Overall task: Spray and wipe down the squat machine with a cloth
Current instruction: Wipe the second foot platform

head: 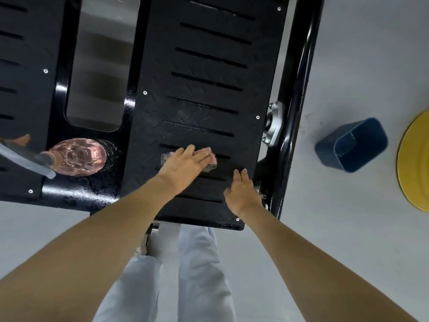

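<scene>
The squat machine's black slotted footplate fills the upper middle of the head view. My left hand lies flat, fingers straight, pressing a small pink and grey cloth onto the plate near its lower end. My right hand rests with straight fingers on the plate to the right of the cloth, close to the plate's right edge. A pink transparent spray bottle lies on the machine's black frame to the left of the cloth.
A second slotted plate sits at the far left. The black side rail with a silver bearing bracket runs along the right. On the grey floor stand a blue bin and a yellow disc.
</scene>
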